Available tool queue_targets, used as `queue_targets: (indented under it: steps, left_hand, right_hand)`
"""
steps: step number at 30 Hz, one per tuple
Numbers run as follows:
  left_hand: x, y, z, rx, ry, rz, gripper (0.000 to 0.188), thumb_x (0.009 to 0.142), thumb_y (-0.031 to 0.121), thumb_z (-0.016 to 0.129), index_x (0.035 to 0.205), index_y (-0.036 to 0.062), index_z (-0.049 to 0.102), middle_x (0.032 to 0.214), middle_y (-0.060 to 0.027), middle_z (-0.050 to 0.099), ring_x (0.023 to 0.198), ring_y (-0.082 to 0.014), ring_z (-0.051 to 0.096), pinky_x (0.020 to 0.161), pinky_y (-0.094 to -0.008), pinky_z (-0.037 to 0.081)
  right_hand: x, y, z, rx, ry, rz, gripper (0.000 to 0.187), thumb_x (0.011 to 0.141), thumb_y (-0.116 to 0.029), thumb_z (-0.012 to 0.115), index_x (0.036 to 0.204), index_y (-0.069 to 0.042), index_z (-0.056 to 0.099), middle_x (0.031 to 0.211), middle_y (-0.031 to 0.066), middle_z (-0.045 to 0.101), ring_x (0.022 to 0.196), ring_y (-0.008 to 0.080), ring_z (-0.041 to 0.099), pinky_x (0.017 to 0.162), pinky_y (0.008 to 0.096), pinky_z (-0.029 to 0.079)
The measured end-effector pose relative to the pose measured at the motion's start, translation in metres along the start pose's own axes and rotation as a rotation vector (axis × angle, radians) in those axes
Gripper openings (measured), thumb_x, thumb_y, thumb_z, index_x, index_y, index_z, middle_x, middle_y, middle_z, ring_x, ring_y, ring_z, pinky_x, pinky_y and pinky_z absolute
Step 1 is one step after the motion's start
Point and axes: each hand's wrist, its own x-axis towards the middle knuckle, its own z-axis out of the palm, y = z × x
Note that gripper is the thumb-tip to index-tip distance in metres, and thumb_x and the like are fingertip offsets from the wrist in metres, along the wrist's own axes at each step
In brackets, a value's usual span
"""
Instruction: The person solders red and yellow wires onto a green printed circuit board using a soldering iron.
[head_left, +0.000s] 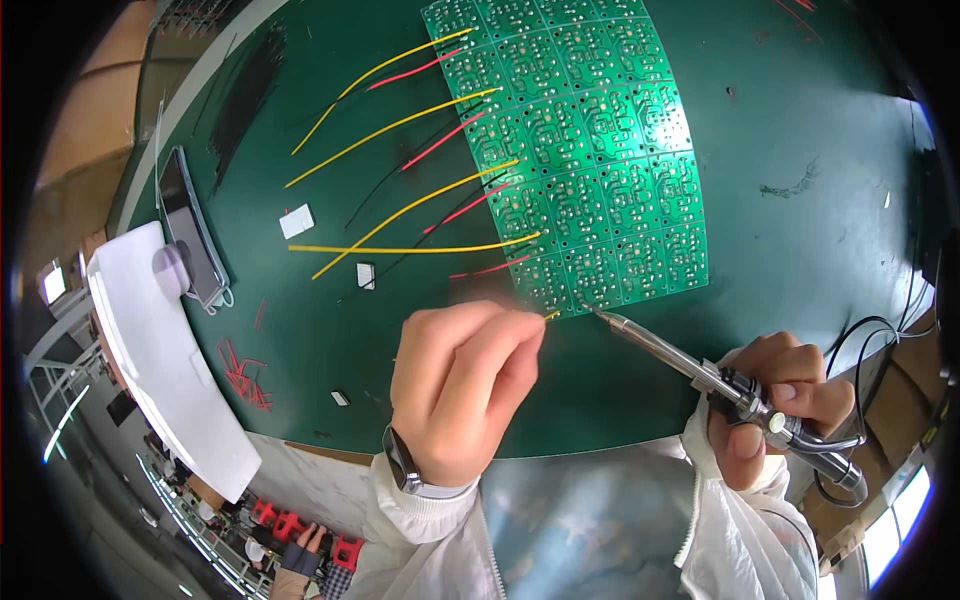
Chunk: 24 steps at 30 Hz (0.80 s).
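A green panel of joined circuit boards lies on the table, with yellow wires, red wires and dark wires sticking out from its left edge. My left hand is pinched at the panel's lower left corner. From its fingertips the short end of another yellow wire reaches the board's edge; most of that wire is hidden by the hand. In my right hand is a soldering iron with a metal barrel. Its tip points up and left, at the panel's bottom edge, close to the left fingertips.
At the left lie a phone, a long white curved object and a pile of short red wire bits. Small white pieces are scattered on the green table. A black cable loops beside my right hand.
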Motion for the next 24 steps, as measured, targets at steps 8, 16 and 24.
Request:
queue_targets:
  steps: [8,16,24]
  left_hand:
    - [0.012,-0.011,0.009,-0.017,0.042,0.126,0.035,0.052,-0.014,0.067,0.082,0.0031,0.061,0.077,-0.006,0.057,0.064,-0.0214,0.053,0.054,-0.0297,0.04]
    - [0.017,-0.012,0.008,-0.041,-0.004,0.131,0.035,0.05,-0.012,0.068,0.081,0.0034,0.061,0.075,-0.0048,0.055,0.064,-0.0206,0.052,0.054,-0.0299,0.039]
    - [0.016,-0.012,0.008,-0.047,-0.012,0.119,0.035,0.05,-0.012,0.068,0.081,0.0029,0.061,0.075,-0.0048,0.055,0.063,-0.0206,0.051,0.053,-0.0295,0.039]
  right_hand:
    - [0.003,-0.002,0.0,-0.029,-0.018,0.044,0.04,0.068,-0.018,0.072,0.085,-0.006,0.038,0.062,0.0069,0.042,0.045,0.0136,0.039,0.039,0.0245,0.03]
    - [0.003,-0.005,0.003,-0.091,-0.026,0.082,0.041,0.07,-0.026,0.071,0.084,-0.006,0.038,0.061,0.0063,0.038,0.044,0.0129,0.034,0.04,0.0251,0.028]
    - [0.007,-0.007,0.002,-0.069,-0.108,0.115,0.042,0.064,-0.01,0.073,0.086,-0.006,0.039,0.063,0.0075,0.047,0.045,0.0143,0.045,0.041,0.0242,0.036]
